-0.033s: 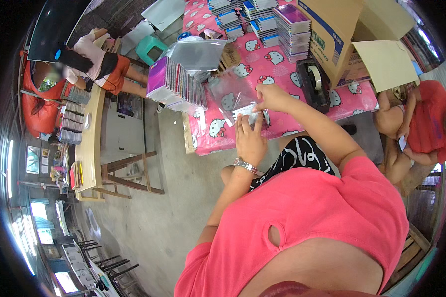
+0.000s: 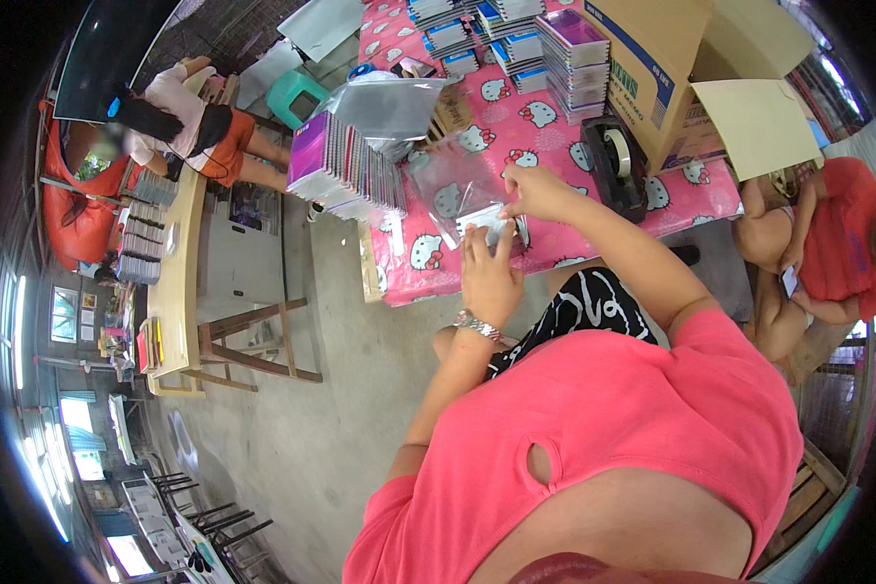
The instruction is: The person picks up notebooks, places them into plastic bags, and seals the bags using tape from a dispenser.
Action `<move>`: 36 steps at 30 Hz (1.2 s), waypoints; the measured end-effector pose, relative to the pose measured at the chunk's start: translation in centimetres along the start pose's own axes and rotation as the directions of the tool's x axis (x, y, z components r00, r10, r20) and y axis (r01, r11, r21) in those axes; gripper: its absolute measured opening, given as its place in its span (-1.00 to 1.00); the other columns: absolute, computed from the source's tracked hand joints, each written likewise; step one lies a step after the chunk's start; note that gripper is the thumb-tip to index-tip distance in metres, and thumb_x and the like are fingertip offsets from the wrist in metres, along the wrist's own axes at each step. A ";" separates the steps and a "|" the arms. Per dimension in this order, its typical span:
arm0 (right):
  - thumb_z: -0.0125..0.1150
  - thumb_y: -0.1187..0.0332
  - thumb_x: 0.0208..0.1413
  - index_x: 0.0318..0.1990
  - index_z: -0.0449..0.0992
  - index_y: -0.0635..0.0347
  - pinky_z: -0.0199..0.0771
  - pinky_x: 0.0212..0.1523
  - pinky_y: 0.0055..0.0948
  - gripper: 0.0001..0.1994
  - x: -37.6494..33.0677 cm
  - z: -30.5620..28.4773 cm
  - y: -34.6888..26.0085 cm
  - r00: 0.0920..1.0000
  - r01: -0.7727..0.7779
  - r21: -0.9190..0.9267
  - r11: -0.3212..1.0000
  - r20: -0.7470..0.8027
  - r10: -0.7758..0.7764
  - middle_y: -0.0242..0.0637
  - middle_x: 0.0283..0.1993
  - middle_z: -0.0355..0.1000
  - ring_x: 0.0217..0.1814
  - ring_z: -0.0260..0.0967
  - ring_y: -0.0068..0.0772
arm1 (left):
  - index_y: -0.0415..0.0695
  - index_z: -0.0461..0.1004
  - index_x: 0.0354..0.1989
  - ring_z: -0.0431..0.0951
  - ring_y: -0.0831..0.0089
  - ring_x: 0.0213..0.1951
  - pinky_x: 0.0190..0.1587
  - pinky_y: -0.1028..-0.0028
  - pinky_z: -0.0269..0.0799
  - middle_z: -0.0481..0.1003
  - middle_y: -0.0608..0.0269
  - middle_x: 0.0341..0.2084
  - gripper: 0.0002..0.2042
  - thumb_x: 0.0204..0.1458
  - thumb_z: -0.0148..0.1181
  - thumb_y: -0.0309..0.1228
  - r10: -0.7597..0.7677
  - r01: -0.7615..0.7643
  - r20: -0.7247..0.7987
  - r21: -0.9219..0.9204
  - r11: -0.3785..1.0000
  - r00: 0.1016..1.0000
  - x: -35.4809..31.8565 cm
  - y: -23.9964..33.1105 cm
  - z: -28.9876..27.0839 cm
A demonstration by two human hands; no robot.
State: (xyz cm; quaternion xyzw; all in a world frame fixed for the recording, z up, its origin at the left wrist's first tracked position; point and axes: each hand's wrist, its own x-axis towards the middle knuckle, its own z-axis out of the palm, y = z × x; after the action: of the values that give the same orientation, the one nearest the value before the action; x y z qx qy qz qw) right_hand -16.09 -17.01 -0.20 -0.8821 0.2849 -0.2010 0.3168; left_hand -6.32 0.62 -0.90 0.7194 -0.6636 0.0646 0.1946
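Observation:
A small white notebook or pad (image 2: 487, 222) lies at the near edge of the pink patterned table, at a clear plastic bag (image 2: 443, 180); I cannot tell how much of it is inside. My left hand (image 2: 492, 280), with a metal watch on the wrist, rests its outstretched fingers on the white piece. Just right of it, my right hand (image 2: 540, 195) is bent with its fingers curled, the thumb touching the corner where bag and pad meet. What its inner fingers do is hidden. A tall stack of spiral notebooks with purple covers (image 2: 311, 161) stands left of the bag.
Behind the bag lies a pile of clear plastic sleeves (image 2: 384, 105). To the right are a black tape dispenser (image 2: 621, 170), more notebook stacks (image 2: 576, 63) and an open cardboard box (image 2: 652, 73). One person (image 2: 842, 238) sits at right; another (image 2: 190, 117) stands at left.
My left hand has slid slightly left and back toward me, baring a little more of the white pad. My right hand has barely moved.

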 end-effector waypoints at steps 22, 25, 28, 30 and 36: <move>0.17 0.37 0.08 0.01 0.47 0.27 0.35 0.04 -0.44 -0.67 2.0 2.8 1.4 0.951 -0.008 0.523 0.852 0.268 -0.155 -0.22 -0.10 0.50 -0.06 0.40 -0.51 | -0.09 0.31 0.13 0.33 0.17 0.11 0.17 0.27 0.21 0.36 0.10 0.08 -0.27 -0.35 0.47 -0.35 -0.085 0.010 -0.104 -0.577 0.817 0.991 2.9 -6.7 -1.1; 0.18 0.34 0.09 0.01 0.48 0.25 0.36 0.03 -0.42 -0.67 1.0 2.9 0.8 0.968 -0.010 0.624 0.781 0.203 -0.150 -0.25 -0.07 0.50 -0.04 0.40 -0.52 | -0.14 0.39 0.04 0.32 0.17 0.13 0.18 0.28 0.21 0.39 0.11 0.04 -0.32 -0.40 0.50 -0.38 -0.038 0.105 0.126 -0.579 0.809 0.991 3.2 -8.5 -0.5; 0.21 0.27 0.06 -0.01 0.50 0.21 0.41 -0.02 -0.40 -0.65 -1.2 2.5 -0.3 0.976 0.125 0.522 0.844 0.086 -0.198 -0.19 -0.08 0.51 -0.07 0.46 -0.34 | -0.14 0.48 -0.09 0.35 0.17 0.10 0.16 0.28 0.23 0.42 0.11 -0.02 -0.43 -0.42 0.50 -0.41 0.037 -0.010 0.036 -0.566 0.824 0.999 3.2 -8.7 0.2; 0.23 0.22 0.06 0.04 0.46 0.16 0.42 0.00 -0.33 -0.60 -2.8 1.6 -1.8 0.914 0.406 0.149 0.902 -0.035 -0.405 -0.14 0.00 0.45 -0.03 0.45 -0.17 | -0.13 0.53 -0.16 0.34 0.18 0.09 0.15 0.28 0.24 0.41 0.13 -0.03 -0.51 -0.41 0.50 -0.42 0.017 -0.014 0.001 -0.540 0.841 1.000 2.9 -8.4 0.5; 0.27 0.26 -0.05 0.24 0.21 0.04 0.35 0.03 -0.17 -0.36 -4.4 4.4 -2.8 0.903 0.382 -0.034 0.924 -0.199 -0.380 -0.17 -0.12 0.47 -0.05 0.39 -0.11 | -0.04 0.64 -0.38 0.27 0.24 0.08 0.13 0.28 0.23 0.31 0.20 -0.01 -0.71 -0.41 0.48 -0.45 -0.170 0.092 -0.053 -0.665 0.741 0.984 2.0 -8.2 1.7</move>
State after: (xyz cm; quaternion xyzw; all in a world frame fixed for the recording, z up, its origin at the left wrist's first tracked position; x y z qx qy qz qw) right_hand -16.04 -10.53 -2.23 -0.8947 0.1372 -0.3484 0.2436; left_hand 1.70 -1.47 -3.35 0.6445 -0.5795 -0.1482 0.4762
